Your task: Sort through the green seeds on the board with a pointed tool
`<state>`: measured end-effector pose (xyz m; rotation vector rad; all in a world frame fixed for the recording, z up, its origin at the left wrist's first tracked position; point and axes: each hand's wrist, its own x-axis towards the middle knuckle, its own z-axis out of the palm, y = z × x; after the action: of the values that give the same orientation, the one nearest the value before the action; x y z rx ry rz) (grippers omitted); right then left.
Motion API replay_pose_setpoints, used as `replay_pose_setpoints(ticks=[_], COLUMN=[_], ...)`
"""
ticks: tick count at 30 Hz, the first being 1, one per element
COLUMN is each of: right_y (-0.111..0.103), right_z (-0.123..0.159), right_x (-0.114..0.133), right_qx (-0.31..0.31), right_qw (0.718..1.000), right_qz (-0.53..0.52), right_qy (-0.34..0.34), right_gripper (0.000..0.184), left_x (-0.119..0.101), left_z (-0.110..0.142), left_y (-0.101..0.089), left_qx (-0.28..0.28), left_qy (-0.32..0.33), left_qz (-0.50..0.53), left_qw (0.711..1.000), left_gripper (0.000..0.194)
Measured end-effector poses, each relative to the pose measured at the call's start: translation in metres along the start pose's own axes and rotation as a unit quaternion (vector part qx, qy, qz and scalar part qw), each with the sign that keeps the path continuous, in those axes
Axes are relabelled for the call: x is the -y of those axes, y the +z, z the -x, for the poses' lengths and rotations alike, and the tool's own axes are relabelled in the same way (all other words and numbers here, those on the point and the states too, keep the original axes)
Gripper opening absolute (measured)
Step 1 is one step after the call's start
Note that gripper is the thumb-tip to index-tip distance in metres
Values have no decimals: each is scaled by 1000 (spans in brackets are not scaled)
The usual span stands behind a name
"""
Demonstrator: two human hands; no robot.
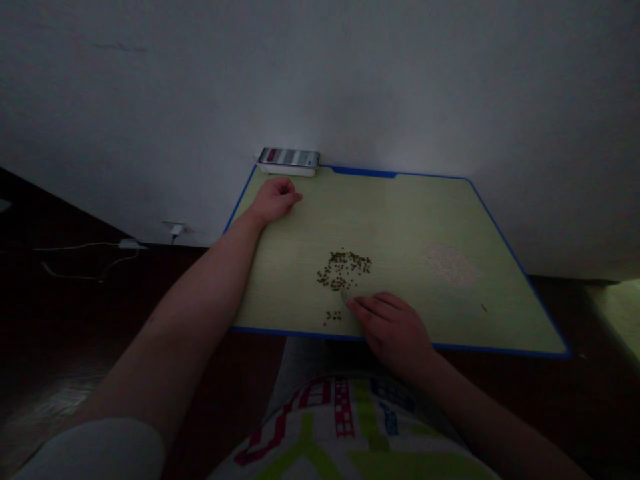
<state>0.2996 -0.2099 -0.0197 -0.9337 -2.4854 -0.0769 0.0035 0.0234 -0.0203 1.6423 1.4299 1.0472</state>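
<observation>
A pale green board (380, 220) with a blue rim lies in front of me. My left hand (275, 200) rests near its far left corner, curled loosely and holding nothing I can see. My right hand (390, 333) lies on the near edge, its fingertips beside a loose cluster of small dark green seeds (344, 270). A smaller group of seeds (333, 317) sits just left of those fingers. A thin pale sliver (344, 295) shows at the fingertips, too small to name. A patch of white grains (450, 264) lies to the right.
A phone (289, 158) on a white stand sits at the board's far edge against a white wall (320, 73). A white cable (90, 250) runs from a wall socket (176, 230) at the left. My printed shirt (345, 427) fills the bottom of the view.
</observation>
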Motion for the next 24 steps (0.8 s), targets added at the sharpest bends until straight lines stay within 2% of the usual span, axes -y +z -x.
replay_pose_setpoints(ticks=[7, 13, 20, 24], right_y=[0, 0, 3, 6], right_z=[-10, -7, -10, -17], right_x=[-5, -2, -4, -6], right_qx=[-26, -19, -27, -25], right_qw=[999, 997, 995, 995], right_qz=[-32, -62, -94, -98], right_qy=[-15, -40, 16, 20], right_gripper=[34, 34, 34, 34], left_x=[-2, 1, -1, 3], left_z=[0, -1, -1, -3], left_y=[0, 0, 1, 0], left_qx=[-1, -4, -1, -3], left_qy=[-5, 1, -12, -6], left_qz=[4, -1, -1, 0], left_qw=[1000, 1000, 1000, 1000], left_gripper=[22, 23, 21, 22])
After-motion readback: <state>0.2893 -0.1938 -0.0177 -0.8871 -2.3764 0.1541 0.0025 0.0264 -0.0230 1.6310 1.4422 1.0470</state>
